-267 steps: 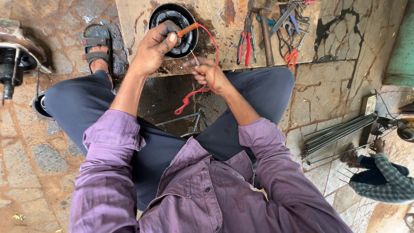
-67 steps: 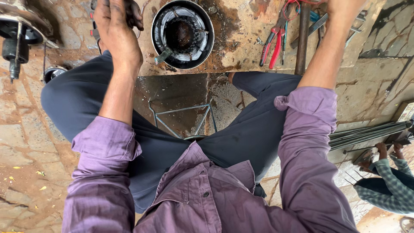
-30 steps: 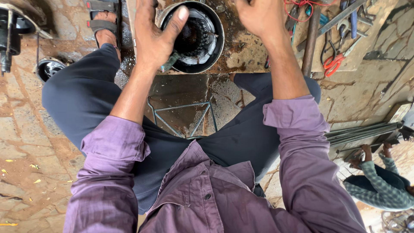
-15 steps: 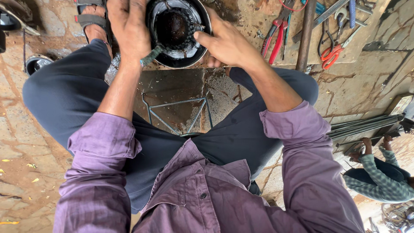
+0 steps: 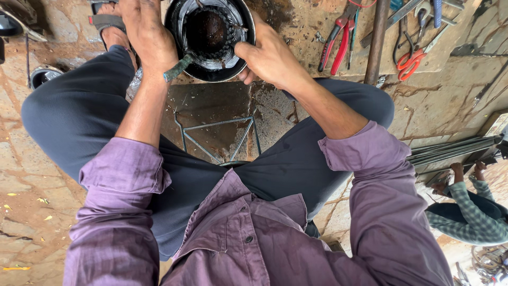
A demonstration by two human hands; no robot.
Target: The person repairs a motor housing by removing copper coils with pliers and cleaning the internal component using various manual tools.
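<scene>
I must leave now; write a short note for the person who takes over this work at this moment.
Left hand: on the left rim of the round black housing, near a short green-grey rod at the rim.
Right hand: fingers grip the right rim.
Housing lies on the worn board, between the knees, its winding facing up.
Pliers, scissors and a metal bar lie to the right, untouched.
Done: housing is placed and steadied.
Left: cannot tell; no tool is in hand yet.

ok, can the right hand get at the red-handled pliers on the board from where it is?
Probably yes. The right hand rests on the round black motor housing, and the red-handled pliers lie just beside it on the board, with nothing between them.
</scene>
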